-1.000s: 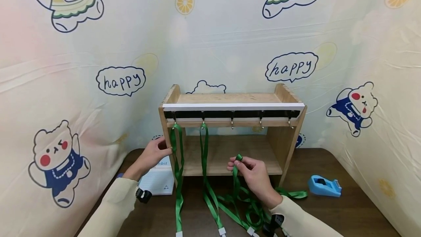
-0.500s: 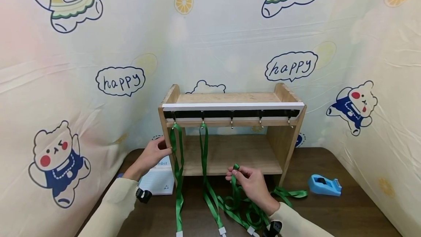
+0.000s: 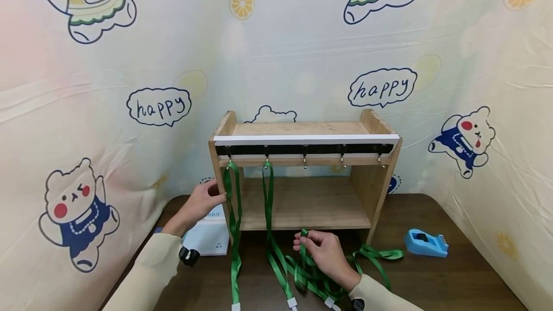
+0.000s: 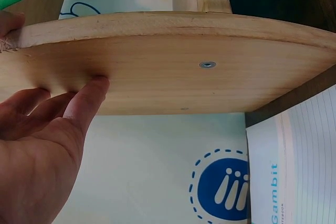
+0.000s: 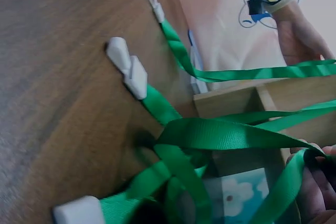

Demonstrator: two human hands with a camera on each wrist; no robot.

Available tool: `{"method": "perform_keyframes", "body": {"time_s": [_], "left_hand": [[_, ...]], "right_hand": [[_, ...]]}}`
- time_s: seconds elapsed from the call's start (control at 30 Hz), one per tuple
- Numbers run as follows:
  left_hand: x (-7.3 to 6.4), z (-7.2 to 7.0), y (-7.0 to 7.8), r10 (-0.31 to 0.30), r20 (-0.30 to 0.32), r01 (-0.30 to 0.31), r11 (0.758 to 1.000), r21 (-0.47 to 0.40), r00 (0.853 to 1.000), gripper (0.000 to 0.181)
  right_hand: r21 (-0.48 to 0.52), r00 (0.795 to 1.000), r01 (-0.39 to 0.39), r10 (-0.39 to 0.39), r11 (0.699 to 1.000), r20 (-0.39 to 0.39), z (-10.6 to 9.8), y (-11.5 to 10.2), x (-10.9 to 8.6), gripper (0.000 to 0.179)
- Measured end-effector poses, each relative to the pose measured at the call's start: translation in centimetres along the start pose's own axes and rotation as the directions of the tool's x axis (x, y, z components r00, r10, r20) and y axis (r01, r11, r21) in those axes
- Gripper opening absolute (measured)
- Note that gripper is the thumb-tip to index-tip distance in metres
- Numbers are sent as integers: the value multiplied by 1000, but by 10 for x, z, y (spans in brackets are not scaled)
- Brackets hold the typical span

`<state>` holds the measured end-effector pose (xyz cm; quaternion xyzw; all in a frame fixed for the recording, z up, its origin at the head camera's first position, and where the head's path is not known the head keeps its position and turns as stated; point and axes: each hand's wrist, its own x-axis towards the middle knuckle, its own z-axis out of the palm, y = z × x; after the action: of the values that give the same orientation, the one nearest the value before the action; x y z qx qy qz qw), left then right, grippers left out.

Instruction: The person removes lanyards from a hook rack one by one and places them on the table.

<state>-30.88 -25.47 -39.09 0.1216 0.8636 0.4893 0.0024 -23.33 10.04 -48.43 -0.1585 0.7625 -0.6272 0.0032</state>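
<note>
A small wooden shelf (image 3: 302, 203) stands on the brown table, with a row of metal hooks along its front rail. My left hand (image 3: 202, 205) grips its left side panel (image 4: 152, 66), thumb at the front edge and fingers against the outer face. One green lanyard (image 3: 234, 234) hangs from the leftmost hook and another green lanyard (image 3: 269, 196) from the second. My right hand (image 3: 326, 253) pinches a third green lanyard (image 3: 304, 251) near its loop, in front of and below the shelf's bottom board. Part of that strap lies in the tangle under the hand.
Loose green straps (image 3: 376, 258) lie on the table (image 3: 458, 282) right of the right hand. A blue tape dispenser (image 3: 426, 243) sits farther right. A notebook (image 3: 207, 236) lies behind the left forearm, beside the shelf. Printed cloth (image 3: 276, 61) hangs behind.
My right hand has moved down and slightly left with the pinched lanyard, away from the hooks. Straps on its right have shifted on the table. The left hand stays in place.
</note>
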Motion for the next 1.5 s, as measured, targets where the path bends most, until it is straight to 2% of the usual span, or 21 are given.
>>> {"method": "perform_keyframes", "body": {"time_s": [0.4, 0.83, 1.3, 1.5], "left_hand": [[0, 0, 0, -10, 7, 10, 1000, -19, 1000, 46], [0, 1, 0, 6, 4, -6, 1000, -20, 1000, 44], [1, -1, 2, -1, 3, 1, 1000, 4, 1000, 43], [0, 1, 1, -5, 4, 5, 1000, -3, 1000, 45]], "right_hand": [[-44, 998, -46, 49, 998, 48, 5, 21, 2, 18], [-75, 997, -59, 62, 995, 35, 5, 31, 5, 20], [-134, 999, -33, 37, 990, 21, 6, 34, 8, 20], [-171, 999, -50, 52, 984, 5, 5, 36, 7, 22]]}}
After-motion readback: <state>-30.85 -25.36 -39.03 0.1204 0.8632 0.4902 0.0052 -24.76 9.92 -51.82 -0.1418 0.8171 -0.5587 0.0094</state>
